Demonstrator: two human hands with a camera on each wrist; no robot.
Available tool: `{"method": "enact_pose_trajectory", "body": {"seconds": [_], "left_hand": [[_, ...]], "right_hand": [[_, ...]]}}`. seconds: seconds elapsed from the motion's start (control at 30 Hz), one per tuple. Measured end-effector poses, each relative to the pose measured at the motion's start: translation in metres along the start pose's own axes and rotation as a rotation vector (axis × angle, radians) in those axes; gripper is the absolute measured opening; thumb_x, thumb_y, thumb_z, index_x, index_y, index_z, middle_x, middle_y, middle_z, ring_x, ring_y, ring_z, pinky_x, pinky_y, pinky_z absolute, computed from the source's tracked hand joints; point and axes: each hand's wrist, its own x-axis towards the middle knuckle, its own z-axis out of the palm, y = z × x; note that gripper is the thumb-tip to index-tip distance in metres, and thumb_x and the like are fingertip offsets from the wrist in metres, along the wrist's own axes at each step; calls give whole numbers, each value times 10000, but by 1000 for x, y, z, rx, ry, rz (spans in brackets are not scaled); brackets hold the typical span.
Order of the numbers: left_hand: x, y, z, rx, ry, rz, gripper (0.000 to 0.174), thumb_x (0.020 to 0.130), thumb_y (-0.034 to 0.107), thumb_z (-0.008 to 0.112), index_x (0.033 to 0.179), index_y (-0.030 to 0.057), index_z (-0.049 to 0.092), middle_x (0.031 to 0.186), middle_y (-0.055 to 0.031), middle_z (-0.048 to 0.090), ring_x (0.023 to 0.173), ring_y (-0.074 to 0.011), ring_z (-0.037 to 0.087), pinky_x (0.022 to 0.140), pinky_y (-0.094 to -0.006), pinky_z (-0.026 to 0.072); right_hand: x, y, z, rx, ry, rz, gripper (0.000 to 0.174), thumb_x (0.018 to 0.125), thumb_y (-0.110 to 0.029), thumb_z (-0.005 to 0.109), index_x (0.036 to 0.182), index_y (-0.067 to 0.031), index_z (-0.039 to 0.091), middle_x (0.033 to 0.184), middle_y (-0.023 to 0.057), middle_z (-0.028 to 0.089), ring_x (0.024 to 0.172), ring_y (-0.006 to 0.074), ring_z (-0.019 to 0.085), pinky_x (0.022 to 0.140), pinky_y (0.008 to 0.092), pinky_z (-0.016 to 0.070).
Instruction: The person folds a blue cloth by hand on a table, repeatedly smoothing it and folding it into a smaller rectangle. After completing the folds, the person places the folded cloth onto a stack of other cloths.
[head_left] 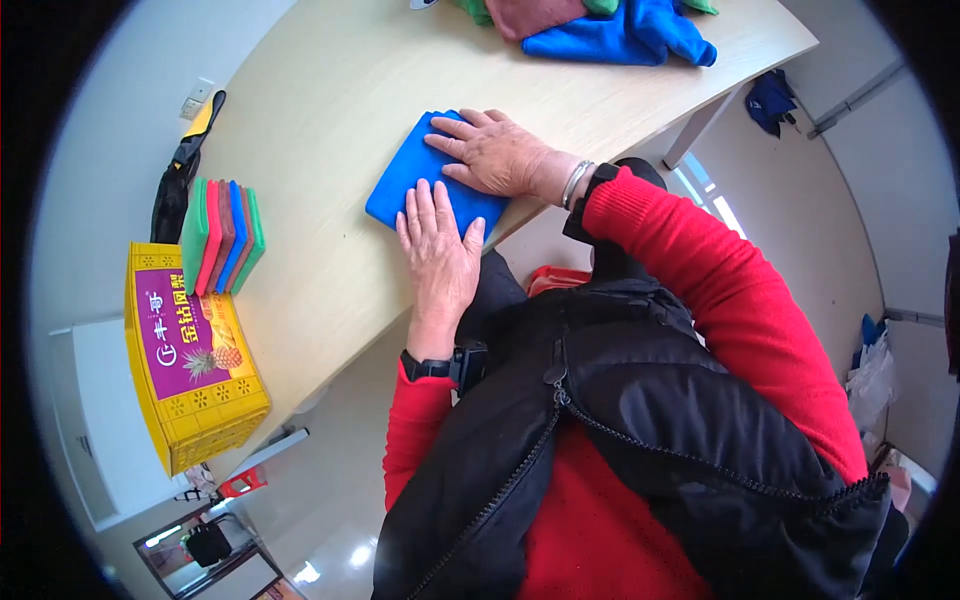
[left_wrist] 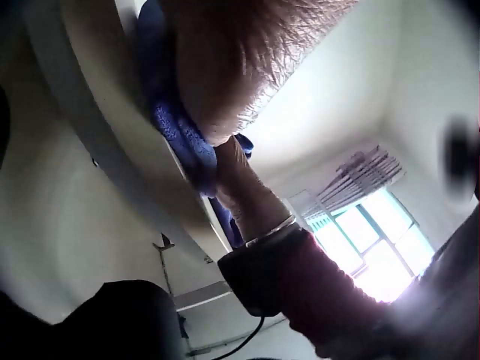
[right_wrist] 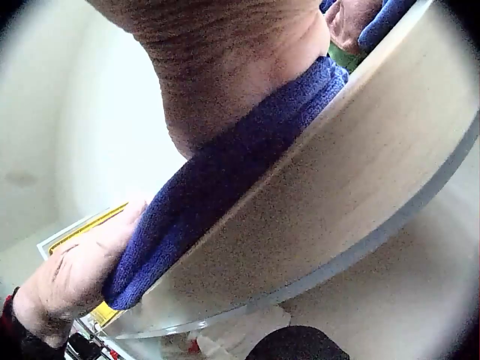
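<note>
A folded blue cloth (head_left: 400,182) lies flat near the table's front edge, several layers showing at its side in the right wrist view (right_wrist: 225,172). On its lower part rests my left hand (head_left: 439,255), fingers straight and spread a little. My right hand (head_left: 500,155) lies palm down across the upper right part, its fingers extended toward the left. In the left wrist view the left hand (left_wrist: 232,67) is close up over the blue cloth (left_wrist: 180,139). Both palms are hidden from view.
Folded cloths (head_left: 226,240) in green, red, brown and blue stand in a row at the left, beside a yellow and purple box (head_left: 190,350). Loose cloths (head_left: 620,35) are heaped at the table's far side. The pale table (head_left: 310,130) has a curved edge.
</note>
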Motion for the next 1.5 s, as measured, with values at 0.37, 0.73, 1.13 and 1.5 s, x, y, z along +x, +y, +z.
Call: {"method": "enact_pose_trajectory", "body": {"seconds": [0.37,0.73,1.13,1.5], "left_hand": [[-17,-25,-33,-208,-26,-111,653,1034,410,447,1504,-31,343,1570,-223,339,1466,-378,292,1215,-506,195],[22,-65,5,-148,-12,-191,616,1048,400,411,1504,-10,354,1548,-209,380,1453,-358,321,1211,-507,202],[5,-9,-6,-92,61,-48,658,1014,405,502,1484,-38,377,1558,-210,361,1470,-359,295,1212,-537,179],[-3,-4,-11,-71,32,-23,685,986,393,563,1487,-35,377,1560,-210,353,1478,-364,278,1211,-552,168]], "right_hand": [[6,-5,-31,-116,18,44,541,1012,-418,441,1465,-123,460,1511,148,444,1422,330,384,1171,505,296],[20,-32,14,-1,254,-214,522,986,-409,469,1398,-91,518,1429,123,525,1333,324,464,1125,492,338],[20,-16,3,-151,174,-20,518,1013,-413,457,1443,-128,501,1504,116,464,1438,326,365,1181,518,271],[12,-6,1,63,54,-60,510,1016,-387,465,1479,-173,470,1575,103,382,1458,318,337,1194,502,270]]}}
